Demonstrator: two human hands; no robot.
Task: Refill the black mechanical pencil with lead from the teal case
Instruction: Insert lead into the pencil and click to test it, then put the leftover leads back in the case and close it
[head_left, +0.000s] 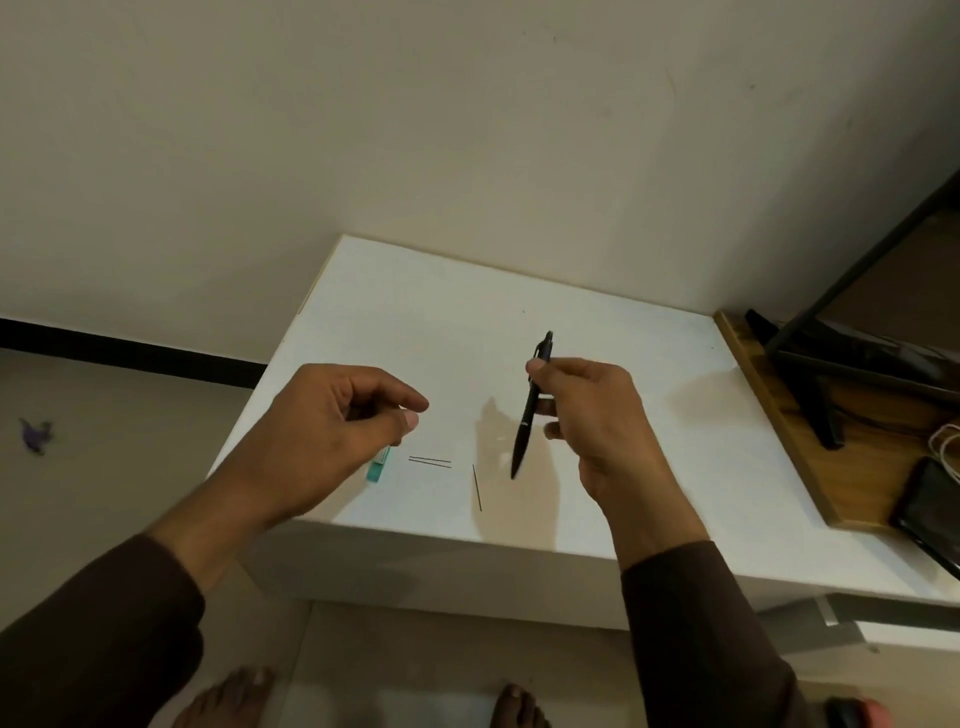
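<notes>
Head view: right hand (587, 415) fingers closed on black mechanical pencil (529, 410), tip down, above white bench (623, 493). Left hand (332, 421) fingers loosely curled, empty, over teal case (378, 464) lying on bench. Three loose leads (430, 461) beside case.

The black pencil (530, 410) stood nearly upright above the bench (597, 322), tip down, leaning slightly right at the top. The teal case (378, 464) lay flat near the front edge, partly hidden. Two leads (430, 461) lay side by side just right of it; a third lead (477, 487) lay apart, almost crosswise.
</notes>
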